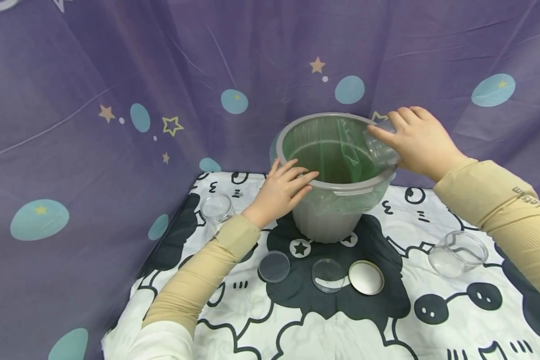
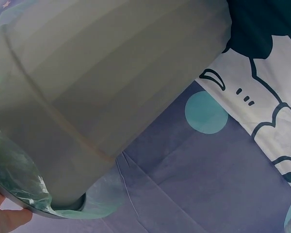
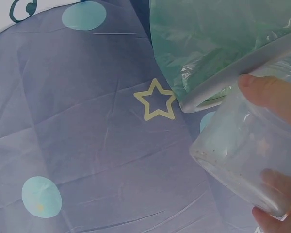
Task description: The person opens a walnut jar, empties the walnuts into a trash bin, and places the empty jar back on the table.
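Observation:
A grey trash bin (image 1: 326, 225) lined with a thin green plastic bag (image 1: 355, 150) stands upright on the table. My left hand (image 1: 284, 189) rests on its near left rim, fingers spread and fairly straight. In the left wrist view, fingertips (image 2: 17, 218) touch the rim beside the folded-over bag. At the bin's right rim, my right hand (image 1: 420, 142) grips a clear plastic jar (image 1: 380, 145) tilted toward the bin's opening. The right wrist view shows the thumb and fingers around the jar (image 3: 233, 145), with small specks near its base. The bottom of the bag is hard to make out.
Clear jars stand at the left (image 1: 217, 207) and right (image 1: 458, 255). Before the bin lie two transparent lids (image 1: 274, 266) (image 1: 328, 275) and a white lid with a gold rim (image 1: 366, 277). A patterned cloth (image 1: 333, 335) covers the table; a purple curtain (image 1: 270, 50) hangs behind.

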Action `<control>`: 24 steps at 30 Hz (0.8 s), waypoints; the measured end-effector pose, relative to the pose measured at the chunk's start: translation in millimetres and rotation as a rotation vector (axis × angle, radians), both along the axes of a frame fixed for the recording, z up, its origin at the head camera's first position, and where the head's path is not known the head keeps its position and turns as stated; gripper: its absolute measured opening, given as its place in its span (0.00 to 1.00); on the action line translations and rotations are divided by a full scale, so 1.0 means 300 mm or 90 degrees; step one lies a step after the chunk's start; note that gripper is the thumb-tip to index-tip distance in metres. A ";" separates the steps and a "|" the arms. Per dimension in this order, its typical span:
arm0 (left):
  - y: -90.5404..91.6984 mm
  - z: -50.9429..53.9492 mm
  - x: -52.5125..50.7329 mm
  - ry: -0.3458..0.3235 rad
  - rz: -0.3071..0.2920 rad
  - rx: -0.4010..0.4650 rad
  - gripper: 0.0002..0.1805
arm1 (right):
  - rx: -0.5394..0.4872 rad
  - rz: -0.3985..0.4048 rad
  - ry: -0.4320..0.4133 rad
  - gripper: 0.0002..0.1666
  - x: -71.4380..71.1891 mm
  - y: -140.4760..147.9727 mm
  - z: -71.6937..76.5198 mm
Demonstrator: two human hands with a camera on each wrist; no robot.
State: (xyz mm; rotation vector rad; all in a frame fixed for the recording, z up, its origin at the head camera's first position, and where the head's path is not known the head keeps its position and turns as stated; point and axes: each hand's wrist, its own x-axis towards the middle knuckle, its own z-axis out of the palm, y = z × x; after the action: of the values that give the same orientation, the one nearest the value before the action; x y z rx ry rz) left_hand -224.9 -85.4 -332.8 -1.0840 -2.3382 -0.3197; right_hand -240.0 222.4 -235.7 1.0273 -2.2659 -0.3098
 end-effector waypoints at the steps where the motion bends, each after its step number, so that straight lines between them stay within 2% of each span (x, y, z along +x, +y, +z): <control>1: 0.000 -0.001 0.000 0.000 0.000 0.001 0.19 | 0.000 0.001 0.001 0.54 0.000 0.000 0.000; 13: 0.001 -0.005 0.000 -0.002 0.002 0.008 0.19 | -0.020 0.013 0.004 0.54 0.002 0.010 -0.003; 17: 0.001 -0.006 0.000 -0.001 0.001 0.011 0.19 | 0.000 0.017 0.010 0.47 -0.003 0.000 0.000; 24: 0.002 -0.005 0.001 -0.004 -0.001 0.012 0.19 | 0.011 0.046 0.049 0.36 -0.013 -0.012 -0.009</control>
State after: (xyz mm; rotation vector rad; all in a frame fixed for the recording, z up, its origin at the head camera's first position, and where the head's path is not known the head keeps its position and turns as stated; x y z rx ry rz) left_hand -224.6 -84.9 -334.4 -1.0771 -2.3355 -0.3450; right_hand -244.0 218.9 -238.5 1.0848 -2.1560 -0.3338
